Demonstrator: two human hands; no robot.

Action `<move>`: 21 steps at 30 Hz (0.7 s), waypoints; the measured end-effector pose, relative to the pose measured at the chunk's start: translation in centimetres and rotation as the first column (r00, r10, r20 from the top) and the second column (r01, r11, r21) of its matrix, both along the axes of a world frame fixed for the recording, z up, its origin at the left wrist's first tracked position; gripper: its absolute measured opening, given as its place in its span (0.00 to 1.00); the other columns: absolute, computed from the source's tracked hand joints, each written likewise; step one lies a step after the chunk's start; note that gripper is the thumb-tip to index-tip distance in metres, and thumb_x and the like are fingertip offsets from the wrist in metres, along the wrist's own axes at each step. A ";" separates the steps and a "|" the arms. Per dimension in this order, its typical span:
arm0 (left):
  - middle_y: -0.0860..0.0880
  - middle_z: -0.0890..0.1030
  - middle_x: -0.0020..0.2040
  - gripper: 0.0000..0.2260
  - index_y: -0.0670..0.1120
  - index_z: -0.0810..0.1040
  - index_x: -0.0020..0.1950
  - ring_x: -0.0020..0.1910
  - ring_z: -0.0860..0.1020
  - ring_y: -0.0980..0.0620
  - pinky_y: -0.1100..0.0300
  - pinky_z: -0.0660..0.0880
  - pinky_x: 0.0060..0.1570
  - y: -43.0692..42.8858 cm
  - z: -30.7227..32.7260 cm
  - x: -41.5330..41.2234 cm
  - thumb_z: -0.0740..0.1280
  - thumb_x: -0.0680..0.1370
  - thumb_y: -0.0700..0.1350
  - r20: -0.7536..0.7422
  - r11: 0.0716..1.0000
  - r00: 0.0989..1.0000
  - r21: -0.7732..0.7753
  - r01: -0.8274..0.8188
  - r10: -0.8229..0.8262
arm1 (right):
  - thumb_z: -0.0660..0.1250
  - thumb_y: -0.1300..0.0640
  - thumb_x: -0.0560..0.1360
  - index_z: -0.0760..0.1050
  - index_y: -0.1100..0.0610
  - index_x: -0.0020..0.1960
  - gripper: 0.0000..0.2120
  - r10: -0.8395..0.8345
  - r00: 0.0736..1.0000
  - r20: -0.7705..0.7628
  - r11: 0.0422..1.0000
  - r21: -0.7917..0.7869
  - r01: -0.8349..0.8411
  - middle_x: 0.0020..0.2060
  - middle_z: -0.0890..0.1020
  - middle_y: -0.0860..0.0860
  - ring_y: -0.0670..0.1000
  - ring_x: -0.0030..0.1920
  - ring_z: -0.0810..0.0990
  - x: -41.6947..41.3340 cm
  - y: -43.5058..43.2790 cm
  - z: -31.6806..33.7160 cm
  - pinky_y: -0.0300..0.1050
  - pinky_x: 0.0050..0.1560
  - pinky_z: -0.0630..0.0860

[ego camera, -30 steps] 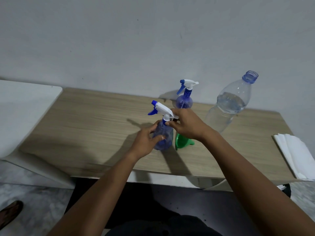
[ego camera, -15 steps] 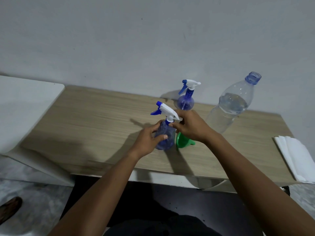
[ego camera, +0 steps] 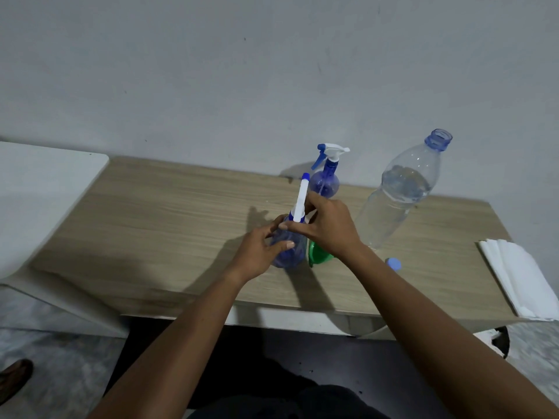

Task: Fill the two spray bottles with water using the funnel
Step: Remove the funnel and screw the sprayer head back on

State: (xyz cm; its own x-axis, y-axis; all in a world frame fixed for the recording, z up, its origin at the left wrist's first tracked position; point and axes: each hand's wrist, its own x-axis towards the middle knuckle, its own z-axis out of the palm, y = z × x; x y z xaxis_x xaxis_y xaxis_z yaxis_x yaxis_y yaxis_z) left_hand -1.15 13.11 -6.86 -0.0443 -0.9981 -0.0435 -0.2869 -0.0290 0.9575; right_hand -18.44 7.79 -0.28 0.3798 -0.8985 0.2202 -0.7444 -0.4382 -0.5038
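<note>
Blue translucent plastic, near spray bottle (ego camera: 287,252): stands on the wooden counter (ego camera: 169,222) near its front edge, roughly centre of view. Left hand (ego camera: 260,252) wraps the round body, grip closed around it; right hand (ego camera: 328,228) pinches the neck under the white trigger head (ego camera: 301,201), grip closed on the collar. Green funnel (ego camera: 317,257) lies on the counter touching or just beside the bottle at its 3 o'clock, partly hidden by the right wrist. Second spray bottle (ego camera: 325,182) stands at 12 o'clock, head on, untouched. Large water bottle (ego camera: 399,195) at 2 o'clock, uncapped, partly full; its blue cap (ego camera: 393,263) lies on the counter at 3 o'clock. Folded white tissue (ego camera: 520,276) at the far right edge. Handling, judged: spray bottle looks empty, so light and easy to tip; thin wall likely flexes if squeezed, so hold the belly loosely and put the twisting force on the ribbed collar, not the nozzle or trigger. Smooth plastic may slip if wet. Change from half a second ago: the trigger head then pointed toward 10 o'clock; it now points to 12 o'clock, away from the camera, consistent with unscrewing. Bottle position on the counter unchanged. Head not yet off; no water in either spray bottle that I can see.
</note>
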 end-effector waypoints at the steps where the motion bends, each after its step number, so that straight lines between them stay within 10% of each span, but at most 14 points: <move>1: 0.57 0.82 0.61 0.25 0.52 0.74 0.72 0.59 0.78 0.65 0.74 0.74 0.54 0.0 0.0 0.0 0.74 0.76 0.43 -0.022 1.000 1.000 0.001 0.009 -0.009 | 0.73 0.27 0.64 0.77 0.50 0.47 0.28 -0.021 0.999 0.031 0.999 0.033 0.020 0.39 0.82 0.41 0.44 0.38 0.81 -0.3 0.1 -0.1 0.49 0.41 0.81; 11: 0.57 0.82 0.62 0.26 0.51 0.74 0.73 0.61 0.79 0.62 0.70 0.74 0.58 -0.1 -0.3 0.1 0.74 0.76 0.42 -0.052 0.999 0.998 -0.026 0.030 -0.031 | 0.69 0.63 0.79 0.79 0.58 0.65 0.15 0.110 0.890 0.442 0.889 0.356 -0.287 0.59 0.84 0.51 0.50 0.60 0.82 -2.0 0.0 0.5 0.50 0.66 0.77; 21: 0.54 0.83 0.61 0.23 0.46 0.77 0.70 0.60 0.80 0.61 0.70 0.73 0.58 -0.4 -0.6 0.1 0.74 0.75 0.40 -0.044 0.999 0.999 -0.044 0.023 -0.025 | 0.74 0.62 0.75 0.80 0.60 0.53 0.08 0.011 0.897 0.441 0.925 0.335 -0.176 0.44 0.84 0.46 0.38 0.43 0.81 -1.1 0.1 -0.3 0.33 0.50 0.75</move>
State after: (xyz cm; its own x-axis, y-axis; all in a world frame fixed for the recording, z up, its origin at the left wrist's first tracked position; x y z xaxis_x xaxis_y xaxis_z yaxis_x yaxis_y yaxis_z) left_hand -1.08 12.70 -7.49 -0.0690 -0.9976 0.0028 -0.2437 0.0196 0.9697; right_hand -19.56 7.87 -0.54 0.4102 -0.9107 0.0496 -0.3871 -0.2231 -0.8947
